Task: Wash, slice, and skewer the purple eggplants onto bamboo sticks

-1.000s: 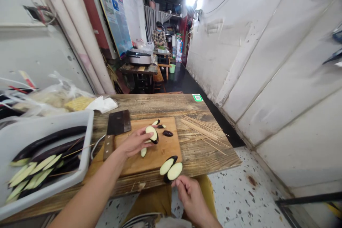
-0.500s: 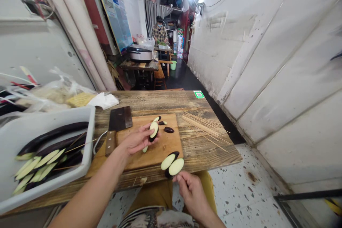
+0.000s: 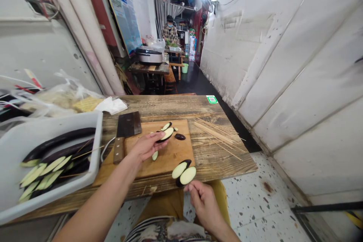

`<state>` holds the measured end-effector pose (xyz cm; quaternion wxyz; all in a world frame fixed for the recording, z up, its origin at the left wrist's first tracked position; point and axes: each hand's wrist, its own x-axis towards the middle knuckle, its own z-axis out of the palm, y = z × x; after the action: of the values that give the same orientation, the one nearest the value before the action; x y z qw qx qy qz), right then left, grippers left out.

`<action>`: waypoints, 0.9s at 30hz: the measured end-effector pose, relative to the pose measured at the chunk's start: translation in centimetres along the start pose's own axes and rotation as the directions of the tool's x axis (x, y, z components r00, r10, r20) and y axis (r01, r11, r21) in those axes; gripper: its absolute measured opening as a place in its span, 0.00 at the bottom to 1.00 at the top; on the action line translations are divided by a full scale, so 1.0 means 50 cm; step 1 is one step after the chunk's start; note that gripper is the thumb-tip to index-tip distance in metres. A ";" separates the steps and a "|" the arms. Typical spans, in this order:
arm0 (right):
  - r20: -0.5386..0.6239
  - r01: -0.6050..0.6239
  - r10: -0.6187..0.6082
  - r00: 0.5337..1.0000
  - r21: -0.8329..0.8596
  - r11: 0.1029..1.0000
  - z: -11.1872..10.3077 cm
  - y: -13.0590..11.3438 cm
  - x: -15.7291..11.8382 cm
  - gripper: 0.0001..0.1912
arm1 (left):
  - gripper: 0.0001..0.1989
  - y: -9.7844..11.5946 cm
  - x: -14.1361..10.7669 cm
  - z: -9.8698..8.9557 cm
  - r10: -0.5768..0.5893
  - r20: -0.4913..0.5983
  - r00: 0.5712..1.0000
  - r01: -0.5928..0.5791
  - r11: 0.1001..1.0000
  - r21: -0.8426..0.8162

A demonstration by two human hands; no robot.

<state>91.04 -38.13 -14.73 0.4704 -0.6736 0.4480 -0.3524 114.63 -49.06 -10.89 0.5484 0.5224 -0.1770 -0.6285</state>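
Left fingers (image 3: 152,137) pinch an eggplant piece (image 3: 167,134); right fingers (image 3: 195,186), pinched, hold two eggplant slices (image 3: 188,176) just beyond them.

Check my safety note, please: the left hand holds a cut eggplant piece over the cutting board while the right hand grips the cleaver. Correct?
Not quite: the right hand isn't gripping the cleaver, which lies at the left side of the cutting board; the head view shows that hand holding two eggplant slices. The left hand does hold a cut eggplant piece over the board.
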 end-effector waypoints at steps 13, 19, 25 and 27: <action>0.010 0.001 -0.001 1.000 -0.036 0.999 -0.004 -0.003 -0.002 0.16 | 0.05 -0.002 0.001 -0.001 0.020 0.034 0.999 -0.022 0.999 0.043; 0.040 -0.003 0.004 0.999 -0.034 0.999 -0.012 -0.004 -0.001 0.17 | 0.06 0.000 0.000 -0.002 0.015 0.057 0.998 -0.018 0.998 0.065; 0.090 -0.071 0.069 0.994 0.023 0.997 -0.026 -0.007 0.004 0.18 | 0.06 0.007 -0.008 0.004 -0.036 0.066 0.997 0.030 0.995 0.094; 0.106 -0.097 0.091 0.990 0.049 0.994 -0.028 -0.008 0.004 0.18 | 0.06 0.009 -0.012 0.009 -0.045 0.052 0.998 0.039 0.993 0.107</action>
<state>89.94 -38.71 -13.92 0.5271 -0.6562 0.4446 -0.3066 114.39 -48.83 -10.08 0.5016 0.5370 -0.2140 -0.6436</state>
